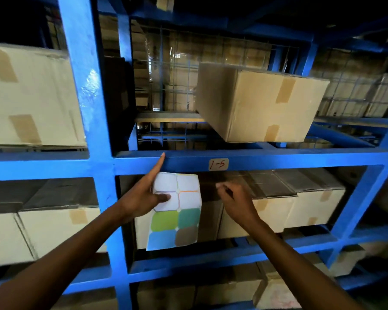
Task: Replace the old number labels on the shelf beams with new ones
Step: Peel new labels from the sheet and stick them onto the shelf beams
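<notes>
A blue shelf beam [278,161] runs across the middle of the head view. On it sits a pale label [218,164] with "1-5" handwritten in red. My left hand [141,198] holds a sticker sheet [177,220] below the beam, thumb pressed on it, index finger stretched up to touch the beam's top edge. The sheet's upper stickers are white, its lower ones green, teal, blue and brown. My right hand [235,202] hovers just right of the sheet, below the label, fingers curled around what looks like a dark pen; blur hides the detail.
A blue upright post [92,108] stands left of my hands. A taped cardboard box [255,101] rests tilted on the shelf above the beam. Several more boxes [300,198] fill the shelves below and to the left. Wire mesh backs the upper bay.
</notes>
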`<state>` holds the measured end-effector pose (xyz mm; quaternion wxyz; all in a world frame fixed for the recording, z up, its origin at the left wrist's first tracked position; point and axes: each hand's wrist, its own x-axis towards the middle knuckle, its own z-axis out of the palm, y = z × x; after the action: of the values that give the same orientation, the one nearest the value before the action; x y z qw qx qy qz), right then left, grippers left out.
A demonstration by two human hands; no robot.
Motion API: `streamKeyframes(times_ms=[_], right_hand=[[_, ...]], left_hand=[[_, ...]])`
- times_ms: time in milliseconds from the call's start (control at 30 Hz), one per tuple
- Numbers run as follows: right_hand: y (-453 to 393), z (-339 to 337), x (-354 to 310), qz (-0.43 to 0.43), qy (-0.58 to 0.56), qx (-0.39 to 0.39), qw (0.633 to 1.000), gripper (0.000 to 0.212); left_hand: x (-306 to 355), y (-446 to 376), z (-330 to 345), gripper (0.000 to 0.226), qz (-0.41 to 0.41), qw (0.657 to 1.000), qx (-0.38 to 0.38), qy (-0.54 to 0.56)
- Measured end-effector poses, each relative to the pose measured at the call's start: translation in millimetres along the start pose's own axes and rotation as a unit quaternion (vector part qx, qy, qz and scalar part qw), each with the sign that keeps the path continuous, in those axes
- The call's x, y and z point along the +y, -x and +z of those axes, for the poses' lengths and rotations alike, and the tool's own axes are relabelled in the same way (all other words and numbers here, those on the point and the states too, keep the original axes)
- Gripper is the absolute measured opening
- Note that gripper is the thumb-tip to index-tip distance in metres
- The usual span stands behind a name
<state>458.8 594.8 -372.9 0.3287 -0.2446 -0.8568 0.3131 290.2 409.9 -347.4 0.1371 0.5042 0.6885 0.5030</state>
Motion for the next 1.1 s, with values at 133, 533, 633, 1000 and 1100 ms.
streamKeyframes(times_ms=[133,533,633,1000,1100], right_hand=[[13,13,-31,0.054,-0.148,-0.060,0.986,0.022],[0,20,-71,0.044,-0.292,-0.051,0.954,0.021],[6,25,-72,0.067,-0.304,-0.032,0.950,0.022],[121,42,-69,0.173,-0.314,0.115,0.926,0.031],[191,46,-78,0.221,-0.276,0.222,0.909,0.033]], left_hand=[[13,20,-9,0.102,-0.011,0.999,0.010,0.052],[14,43,-40,0.095,-0.090,0.966,0.154,0.186],[9,44,-42,0.080,-0.096,0.965,0.153,0.190],[-16,54,-16,0.059,-0.030,0.977,-0.049,0.205],[-19,84,10,0.059,-0.033,0.965,-0.157,0.206]])
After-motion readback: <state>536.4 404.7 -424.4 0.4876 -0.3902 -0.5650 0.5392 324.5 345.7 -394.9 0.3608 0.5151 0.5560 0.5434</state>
